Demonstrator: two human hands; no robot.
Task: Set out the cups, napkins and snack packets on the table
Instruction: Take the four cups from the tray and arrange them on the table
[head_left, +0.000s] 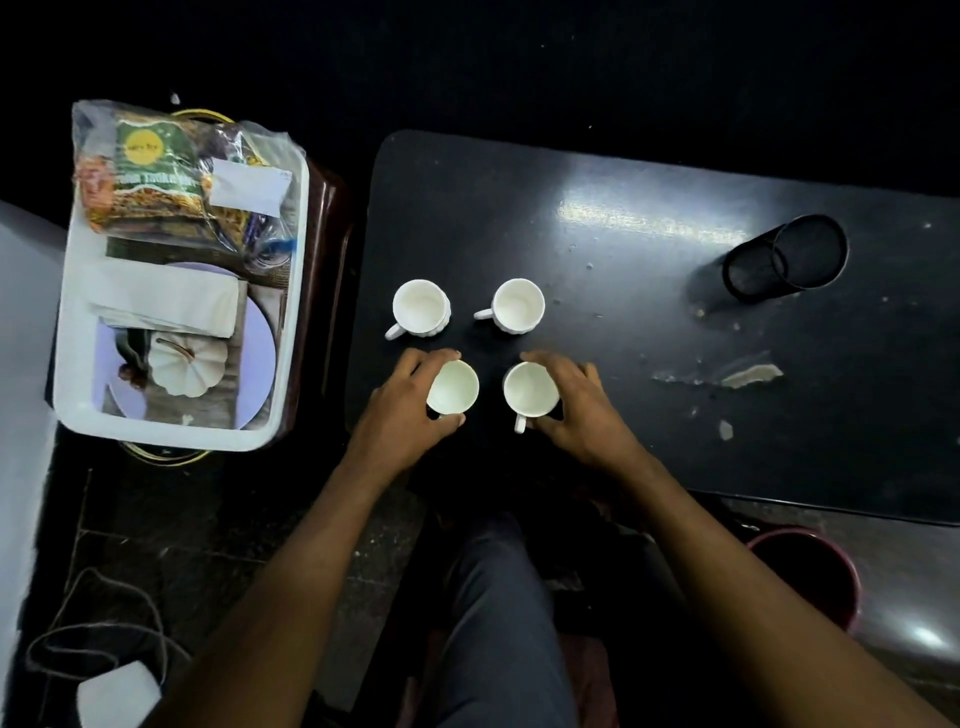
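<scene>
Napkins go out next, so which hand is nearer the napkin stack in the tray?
Left. The left hand holds a cup at the table edge beside the tray with the napkins; the right hand is farther right.

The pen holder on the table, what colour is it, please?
Black mesh pen holder, seen in the head view.

One head-worn wide-angle view looks steeply down from above a seated person. It faces forward over the knees to a dark bench (649, 312), close enough that both forearms stretch up from the bottom edge. A white tray (291, 332) sits at left. The frame's edges curve and darken.
</scene>
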